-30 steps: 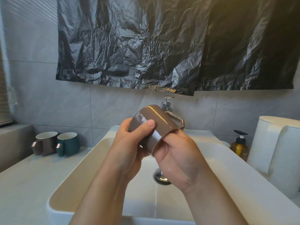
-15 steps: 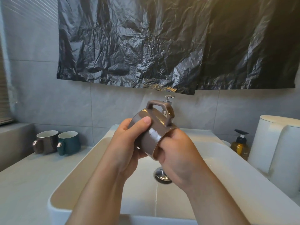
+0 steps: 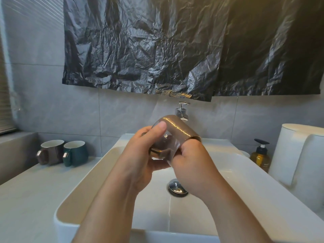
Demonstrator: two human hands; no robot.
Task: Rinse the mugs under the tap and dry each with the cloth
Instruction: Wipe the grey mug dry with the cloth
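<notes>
Left hand [image 3: 138, 158] curls round the brown mug [image 3: 177, 134] above the basin [image 3: 84, 195]; the right hand [image 3: 192, 162] grips its rim. Slick glaze could slip free, chipping it

We see a glossy brown mug [image 3: 177, 134] tipped on its side above the sink [image 3: 98, 181], handle underneath. Left of the sink, a second brown mug [image 3: 52, 152] and a teal mug [image 3: 77, 153] stand upright, side by side.

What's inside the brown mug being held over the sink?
The right hand has its fingers pushed into the mouth of the brown mug. The hand covers the opening, so whether water or anything else is inside cannot be seen.
</notes>
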